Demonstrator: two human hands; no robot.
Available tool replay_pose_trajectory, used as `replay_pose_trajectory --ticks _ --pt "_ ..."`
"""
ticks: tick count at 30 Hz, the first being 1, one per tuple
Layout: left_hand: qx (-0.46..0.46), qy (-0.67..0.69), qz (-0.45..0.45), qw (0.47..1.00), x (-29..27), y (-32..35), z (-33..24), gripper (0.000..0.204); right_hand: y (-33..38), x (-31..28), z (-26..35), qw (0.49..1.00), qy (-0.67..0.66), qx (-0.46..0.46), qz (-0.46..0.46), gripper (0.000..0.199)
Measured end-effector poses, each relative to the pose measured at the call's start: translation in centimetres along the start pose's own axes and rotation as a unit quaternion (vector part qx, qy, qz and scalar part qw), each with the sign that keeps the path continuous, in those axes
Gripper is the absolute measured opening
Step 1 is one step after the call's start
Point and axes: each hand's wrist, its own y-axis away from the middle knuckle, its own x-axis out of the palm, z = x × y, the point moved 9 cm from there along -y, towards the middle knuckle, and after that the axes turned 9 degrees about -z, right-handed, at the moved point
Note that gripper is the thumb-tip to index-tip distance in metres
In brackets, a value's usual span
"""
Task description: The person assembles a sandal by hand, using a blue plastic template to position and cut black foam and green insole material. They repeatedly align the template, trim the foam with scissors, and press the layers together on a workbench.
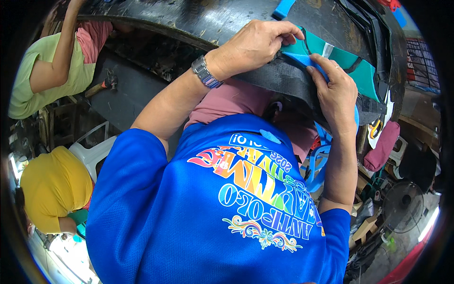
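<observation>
At the near edge of the dark table, my left hand (250, 49) is closed, with thumb and fingertips together by a thin black cord (307, 41). Whatever is between those fingertips is too small to make out. My right hand (336, 90) pinches the folded edge of a blue sheet (302, 59) between thumb and fingers. Behind it spreads a teal sheet (364, 81) with dark strips and a small white tab (327, 49) on it. Black fabric (283, 78) lies beneath both hands and hangs over the table edge toward my lap.
A blue strip (283, 8) and stacked black pieces (373, 33) lie on the table (198, 19). Orange-handled scissors (375, 128) and a maroon bundle (382, 146) are at the right. A hammer (101, 86) rests at left, near a person in light green (47, 75).
</observation>
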Motion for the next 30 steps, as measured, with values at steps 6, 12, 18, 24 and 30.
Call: replay_pose_trajectory --ticks 6,12,18,24,30 --pt "0.004 -0.005 0.000 1.000 -0.4 -0.2 -0.3 0.026 -0.3 0.2 0.1 0.999 0.033 -0.006 0.011 0.022" --pt "0.084 0.004 -0.024 0.996 0.6 -0.4 -2.7 0.022 -0.3 0.8 0.1 0.999 0.050 -0.010 0.018 0.022" --pt "0.097 -0.051 0.032 0.993 3.2 -0.7 -1.8 0.020 -0.6 0.0 1.5 0.998 0.061 -0.016 0.010 0.036" --pt "0.180 -0.107 0.042 0.977 4.1 0.1 -2.7 0.020 2.3 -8.0 -0.2 0.996 0.029 -0.056 0.060 0.071" --pt "0.175 -0.156 0.080 0.969 4.6 -0.1 -3.2 0.018 1.8 -29.5 -20.2 0.938 0.285 0.186 -0.072 0.070"
